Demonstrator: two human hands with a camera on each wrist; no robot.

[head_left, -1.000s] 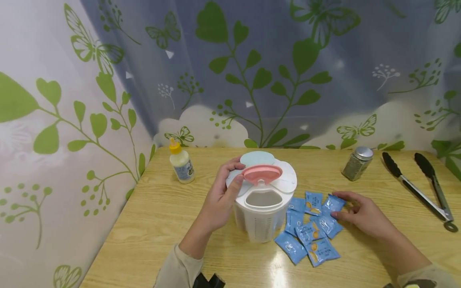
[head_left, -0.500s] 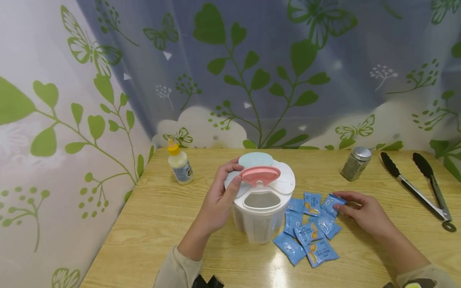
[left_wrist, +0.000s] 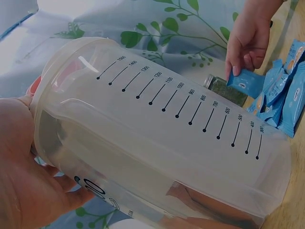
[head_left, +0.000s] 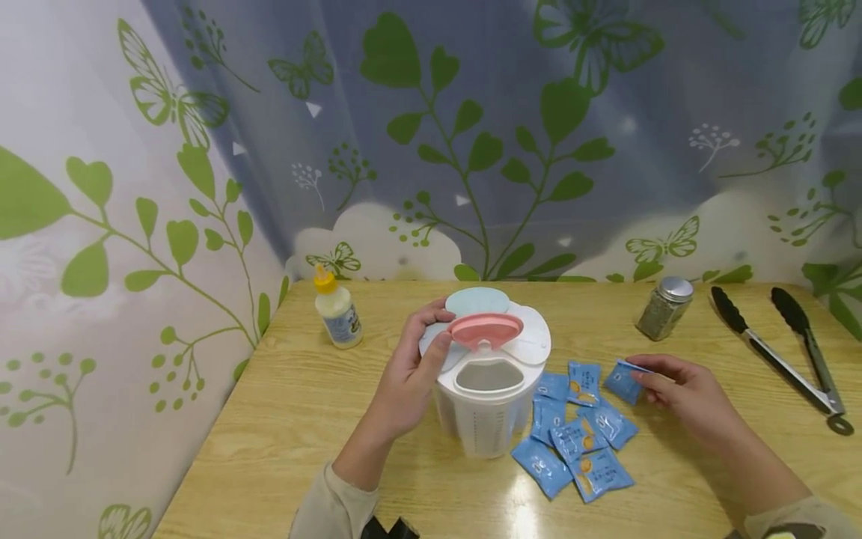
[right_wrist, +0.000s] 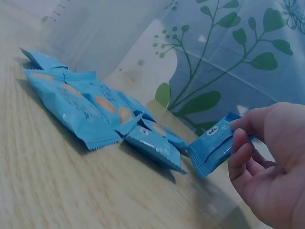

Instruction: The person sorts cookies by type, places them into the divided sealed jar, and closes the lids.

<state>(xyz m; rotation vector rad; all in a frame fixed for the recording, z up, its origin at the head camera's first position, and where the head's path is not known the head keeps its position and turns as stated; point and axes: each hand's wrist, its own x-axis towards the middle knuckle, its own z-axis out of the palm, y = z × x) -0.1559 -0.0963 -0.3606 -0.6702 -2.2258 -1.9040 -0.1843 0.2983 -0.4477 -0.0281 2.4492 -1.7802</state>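
Observation:
A clear plastic storage container [head_left: 490,423] with a divided lid [head_left: 528,340] stands upright on the table. One pink flap [head_left: 486,329] of the lid is raised, and an opening shows in front of it. My left hand [head_left: 408,374] grips the container's left side, thumb on the lid's edge. In the left wrist view, measuring marks run along the container wall [left_wrist: 157,119]. To the right, my right hand [head_left: 687,389] pinches a small blue snack packet [head_left: 624,382] by its edge. Several similar blue packets [head_left: 584,442] lie in a loose pile between the container and that hand.
A bottle with a yellow cap [head_left: 339,314] stands at the back left. Toward the back right is a glass jar with a metal lid [head_left: 664,308], and beside it lie spread tongs [head_left: 781,359]. A patterned curtain [head_left: 431,150] hangs behind the wooden table [head_left: 269,449].
My right hand has taken hold of the upper right packet and drawn it up and slightly right, off the pile. The left hand still holds the container in the same place.

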